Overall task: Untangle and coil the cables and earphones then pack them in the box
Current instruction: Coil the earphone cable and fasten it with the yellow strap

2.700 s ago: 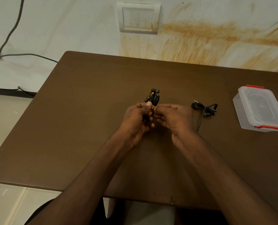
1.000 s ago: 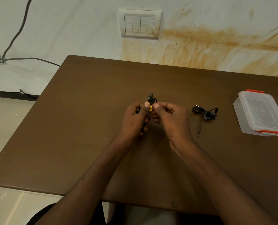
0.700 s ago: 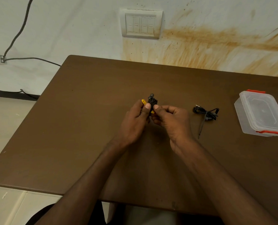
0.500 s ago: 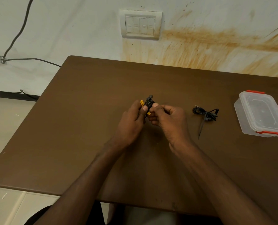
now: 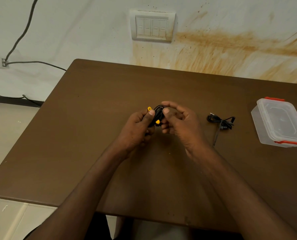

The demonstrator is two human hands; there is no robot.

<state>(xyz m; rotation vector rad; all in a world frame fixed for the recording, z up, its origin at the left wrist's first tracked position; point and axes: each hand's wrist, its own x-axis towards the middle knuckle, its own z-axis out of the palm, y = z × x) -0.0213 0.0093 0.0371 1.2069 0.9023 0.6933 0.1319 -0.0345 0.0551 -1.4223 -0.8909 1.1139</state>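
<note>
both hands (image 5: 139, 129) pinch cable (image 5: 159, 113) (coiled)

On the bench (image 5: 95, 135), the cable bundle (image 5: 157, 116) sits at centre between both hands. The earphones (image 5: 221, 121) lie at three o'clock from it, the box (image 5: 281, 122) further out at three o'clock, lid on.
</note>
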